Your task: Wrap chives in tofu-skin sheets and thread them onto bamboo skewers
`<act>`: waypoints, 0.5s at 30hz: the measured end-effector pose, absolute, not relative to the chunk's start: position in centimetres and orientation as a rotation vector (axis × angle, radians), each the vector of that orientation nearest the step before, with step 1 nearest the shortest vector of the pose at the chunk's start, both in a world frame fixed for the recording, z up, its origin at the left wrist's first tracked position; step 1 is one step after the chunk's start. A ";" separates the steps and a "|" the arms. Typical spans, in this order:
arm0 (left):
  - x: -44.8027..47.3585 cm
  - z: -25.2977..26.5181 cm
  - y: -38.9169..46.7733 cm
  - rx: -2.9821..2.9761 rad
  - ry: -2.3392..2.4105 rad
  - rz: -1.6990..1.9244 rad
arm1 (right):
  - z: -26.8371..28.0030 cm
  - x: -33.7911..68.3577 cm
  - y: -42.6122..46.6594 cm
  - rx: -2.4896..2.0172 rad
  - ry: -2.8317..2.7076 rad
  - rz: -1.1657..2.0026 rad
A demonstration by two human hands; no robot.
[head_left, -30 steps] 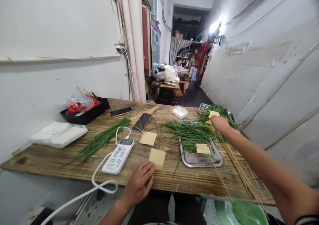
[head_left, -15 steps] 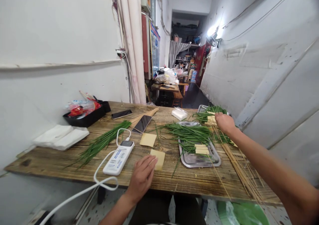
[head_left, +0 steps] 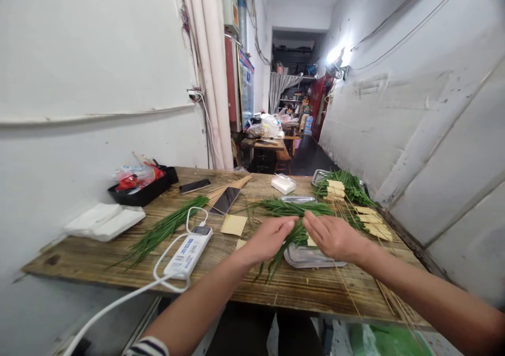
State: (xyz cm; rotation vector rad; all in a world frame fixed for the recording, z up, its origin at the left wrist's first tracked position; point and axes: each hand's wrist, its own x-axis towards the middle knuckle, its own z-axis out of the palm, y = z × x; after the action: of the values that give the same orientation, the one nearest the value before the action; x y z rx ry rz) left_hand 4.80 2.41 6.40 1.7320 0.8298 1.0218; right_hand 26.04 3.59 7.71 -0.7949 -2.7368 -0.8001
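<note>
Both my hands meet over the metal tray (head_left: 315,264) of long green chives (head_left: 276,207). My left hand (head_left: 270,236) is closed on some chives, whose ends hang below it toward the table. Close beside it, my right hand (head_left: 331,236) has its fingers pressed together at the same chives; its thumb is hidden. A rolled yellow tofu sheet bundle (head_left: 311,240) on the tray is mostly covered by the right hand. To the left lies a flat square tofu sheet (head_left: 234,224); a second sheet (head_left: 240,244) is partly behind my left wrist.
Skewered tofu-and-chive rolls (head_left: 335,189) lie at the back right, with more rolls (head_left: 374,223) nearer. On the left are a white power bank (head_left: 189,253) with its cable, a chive bunch (head_left: 169,227), phones (head_left: 224,200), napkins (head_left: 104,220) and a black box (head_left: 138,190).
My right hand has come back from the rolls at the far right to the chives on the tray. My left hand has left the square tofu sheet and moved right to the chives.
</note>
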 end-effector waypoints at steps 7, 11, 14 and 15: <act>5.4 4.9 0.2 0.987 0.618 0.708 | 6.7 25.6 1.8 -0.417 -2.625 -0.710; 5.3 4.4 -0.1 0.946 0.642 0.810 | 5.4 25.6 1.6 -0.691 -2.463 -0.506; 5.4 3.8 -0.3 0.928 0.683 0.892 | 4.0 25.4 1.2 -0.978 -2.175 -0.010; 5.5 3.6 -0.3 0.935 0.700 0.911 | 3.7 25.2 1.1 -1.042 -2.079 0.199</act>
State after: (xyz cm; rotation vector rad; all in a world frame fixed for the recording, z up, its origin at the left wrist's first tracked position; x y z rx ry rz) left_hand 5.50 -0.31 3.60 0.9351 0.7000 0.9113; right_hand 25.16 1.09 3.66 -1.0422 -2.0791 0.1989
